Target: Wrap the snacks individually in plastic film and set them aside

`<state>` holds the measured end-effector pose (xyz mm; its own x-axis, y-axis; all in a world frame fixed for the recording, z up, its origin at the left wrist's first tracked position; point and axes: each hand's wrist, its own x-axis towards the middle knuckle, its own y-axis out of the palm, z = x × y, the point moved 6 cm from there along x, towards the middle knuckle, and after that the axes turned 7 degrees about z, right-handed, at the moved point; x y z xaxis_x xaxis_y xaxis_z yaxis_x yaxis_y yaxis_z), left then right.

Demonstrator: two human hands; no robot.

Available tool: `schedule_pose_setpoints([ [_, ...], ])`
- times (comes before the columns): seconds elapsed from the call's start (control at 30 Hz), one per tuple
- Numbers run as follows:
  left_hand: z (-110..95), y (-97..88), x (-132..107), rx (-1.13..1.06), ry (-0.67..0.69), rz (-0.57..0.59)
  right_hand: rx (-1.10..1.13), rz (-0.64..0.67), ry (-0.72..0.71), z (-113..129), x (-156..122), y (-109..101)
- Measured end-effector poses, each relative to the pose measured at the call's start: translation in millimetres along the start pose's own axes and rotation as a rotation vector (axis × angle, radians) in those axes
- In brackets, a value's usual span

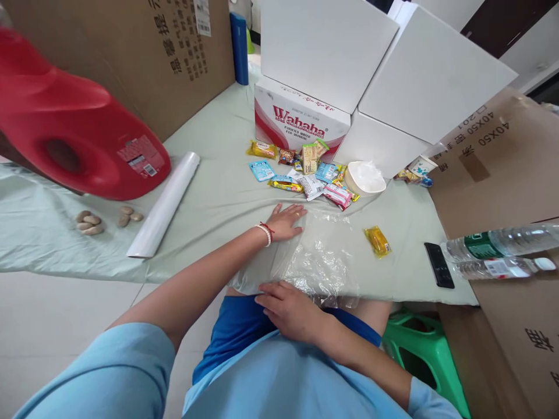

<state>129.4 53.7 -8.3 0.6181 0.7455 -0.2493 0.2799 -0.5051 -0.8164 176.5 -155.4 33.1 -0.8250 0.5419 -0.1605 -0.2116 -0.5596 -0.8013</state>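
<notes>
My left hand (286, 222) lies flat with its fingers spread, pressing on the upper left part of a clear plastic sheet or bag (321, 250). The plastic is wrinkled and shiny, and its lower end hangs over the table's front edge. At that edge my right hand (294, 311) rests by the lower left of the plastic, fingers stretched out and slightly apart, holding nothing I can see. To the right of the plastic sits a small yellow snack packet (378, 241). Beyond my left hand is a pile of wrapped snacks (312, 174).
A white bowl (365, 177) stands beside the snacks, before the Wahaba carton (301, 119). At left are a white roll (166, 203), several stones (89, 222) and a red jug (82, 116). A phone (439, 265) and plastic bottles (502, 243) lie right, above a green stool (423, 343).
</notes>
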Motion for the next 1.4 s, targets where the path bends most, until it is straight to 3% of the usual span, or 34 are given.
schedule_pose_setpoints([
  [0.1,5.9,-2.8,-4.4,-0.024,0.092,0.075,0.318,-0.064,-0.041,12.2,-25.1,-35.2],
  [0.23,15.0,-8.2,-6.3,-0.07,0.127,0.148,0.674,-0.415,0.255,-33.7,-58.2,-86.9],
  [0.33,18.3,-11.7,-7.7,-0.076,0.127,0.154,0.557,-0.579,0.455,-75.4,-65.5,-106.7],
  [0.43,19.2,-12.5,-11.2,-0.04,0.136,0.131,0.218,-0.556,0.553,-92.6,-54.5,-115.2],
  [0.57,19.1,-11.1,-17.3,0.0,0.172,0.081,0.057,-0.272,0.47,-75.2,-31.1,-99.3],
  [0.67,22.0,-12.2,-19.5,0.005,0.181,0.038,-0.029,0.03,0.372,-53.5,-25.0,-68.1],
  [0.77,30.0,-16.2,-20.6,-0.01,0.189,0.005,-0.122,0.227,0.407,-50.6,-32.0,-38.6],
  [0.87,41.9,-23.9,-26.4,-0.046,0.205,-0.053,-0.101,0.239,0.463,-56.7,-39.3,-26.0],
  [1.07,56.4,-43.5,-51.5,-0.157,0.136,-0.235,-0.096,0.197,0.49,-52.6,-34.5,-28.6],
  [1.23,64.8,-56.1,-60.8,-0.205,-0.184,-0.394,-0.209,0.216,0.49,-45.2,-21.1,-28.0],
  [1.33,72.5,-48.9,-57.7,-0.478,-0.366,-0.351,-0.247,0.215,0.477,-40.9,-16.4,-26.9],
  [1.4,73.8,-42.5,-54.3,-0.749,-0.403,-0.361,-0.255,0.186,0.479,-38.0,-15.7,-27.8],
])
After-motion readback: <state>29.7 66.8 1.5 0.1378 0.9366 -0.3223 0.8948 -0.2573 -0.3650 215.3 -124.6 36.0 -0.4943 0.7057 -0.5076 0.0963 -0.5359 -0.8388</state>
